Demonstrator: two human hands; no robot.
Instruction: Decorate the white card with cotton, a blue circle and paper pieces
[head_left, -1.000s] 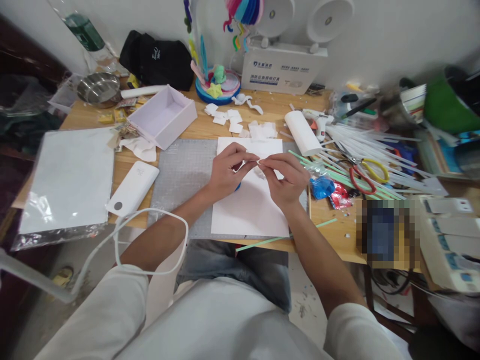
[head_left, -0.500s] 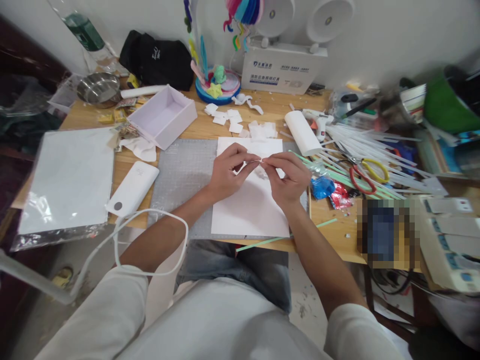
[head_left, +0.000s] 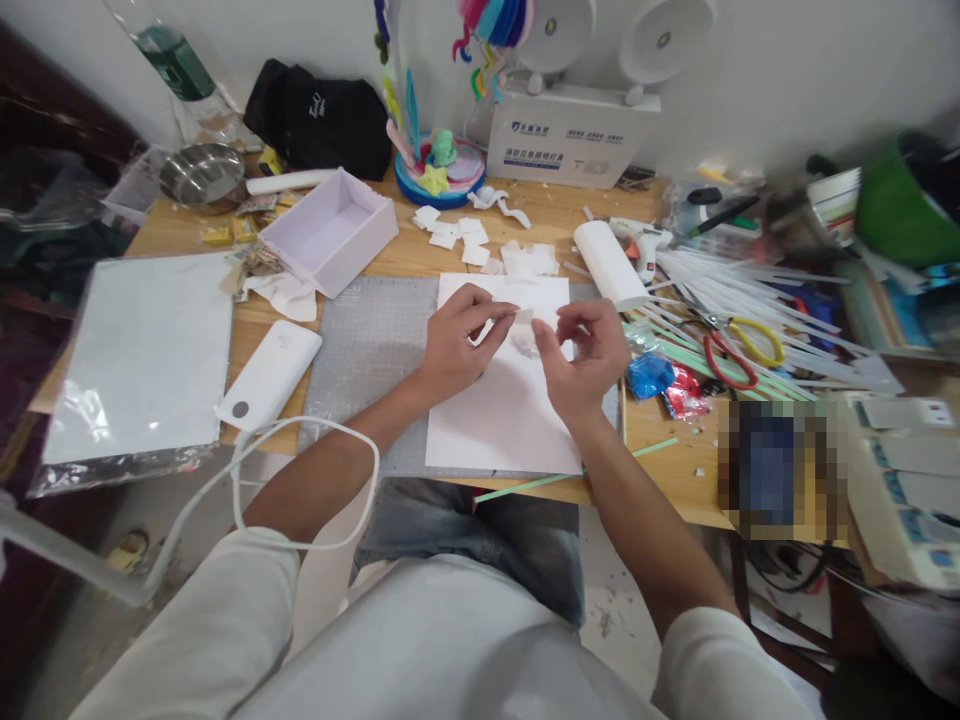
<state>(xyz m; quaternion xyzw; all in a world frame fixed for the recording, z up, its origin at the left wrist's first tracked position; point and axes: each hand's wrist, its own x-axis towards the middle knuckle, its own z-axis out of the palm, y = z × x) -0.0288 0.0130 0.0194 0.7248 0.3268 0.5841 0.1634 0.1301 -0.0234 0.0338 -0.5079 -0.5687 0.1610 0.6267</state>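
Note:
My left hand is closed in a pinch on a small thin piece of white paper, which sticks out to the right of the fingertips. Just right of it, my right hand has its thumb and fingers apart, with nothing visible between them. The thumb tip is close to the paper piece; whether it touches cannot be made out. Both hands are above a large white sheet lying on a grey cutting mat. Some crumpled whitish scraps on the sheet are partly hidden between the hands.
Small white paper squares lie behind the sheet. At right are a white roll, a glue gun, white sticks and scissors. At left are a lilac box and a power bank with a looped cable.
My right hand has let go and moved slightly right, its thumb and fingers spreading. The paper piece now shows at the left fingertips. The view has shifted a little.

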